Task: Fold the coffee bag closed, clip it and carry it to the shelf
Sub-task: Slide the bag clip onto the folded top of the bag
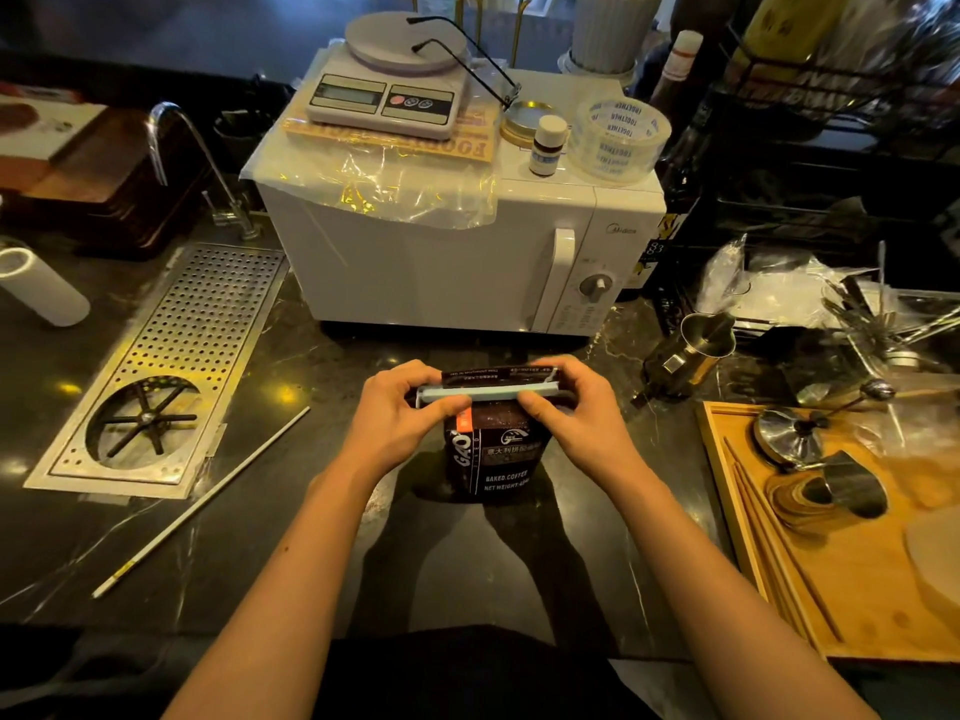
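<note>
Two hands hold one dark coffee bag (493, 459) that stands upright on the dark desk (322, 537), right in front of the white microwave (441, 252). A long pale blue clip (488, 393) lies across the top of the bag, just under the folded flap. The left hand (400, 413) pinches the left end of the clip, thumb in front and fingers behind. The right hand (576, 407) pinches the right end the same way. Both hands are closed tight on the clip and the bag top.

On top of the microwave sit a kitchen scale (384, 90), a small bottle (548, 145) and a big roll of clear tape (618, 140). To the left, a metal drain plate (208, 345) with many little holes is set into the desk, and a thin white stick (202, 501) lies near it. To the right is a wooden tray (727, 511) with shiny metal tools on it.
</note>
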Demonstrator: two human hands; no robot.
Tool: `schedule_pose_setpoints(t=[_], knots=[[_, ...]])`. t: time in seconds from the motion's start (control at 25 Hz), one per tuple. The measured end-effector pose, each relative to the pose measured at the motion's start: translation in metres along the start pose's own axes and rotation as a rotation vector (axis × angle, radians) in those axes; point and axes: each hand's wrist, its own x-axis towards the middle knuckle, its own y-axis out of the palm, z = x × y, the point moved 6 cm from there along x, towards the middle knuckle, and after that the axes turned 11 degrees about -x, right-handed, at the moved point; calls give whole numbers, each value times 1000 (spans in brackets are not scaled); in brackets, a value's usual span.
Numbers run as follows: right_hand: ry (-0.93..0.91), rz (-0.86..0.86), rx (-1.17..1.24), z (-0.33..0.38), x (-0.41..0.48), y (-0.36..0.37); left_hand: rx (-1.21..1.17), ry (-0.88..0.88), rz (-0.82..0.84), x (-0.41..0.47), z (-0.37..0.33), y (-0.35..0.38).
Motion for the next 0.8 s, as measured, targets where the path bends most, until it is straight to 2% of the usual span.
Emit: schedule_pose_setpoints(t=[0.2, 0.28, 0.4, 0.52, 0.68, 0.8], knots=[[-354, 137, -609, 54, 19, 8, -28, 17, -1, -1, -1, 1], [-413, 227, -732, 67, 25, 16, -27, 28, -10, -2, -2, 0], [-456, 368, -782, 76, 33, 27, -9, 49, -16, -3, -4, -1], [-414, 447, -718, 78, 38, 37, -4, 46, 3, -4, -4, -1], [-414, 351, -757, 73, 37, 33, -54, 6, 56, -7, 2, -1], [-457, 300, -786, 74, 29, 35, -35, 19, 27, -11, 4, 0]])
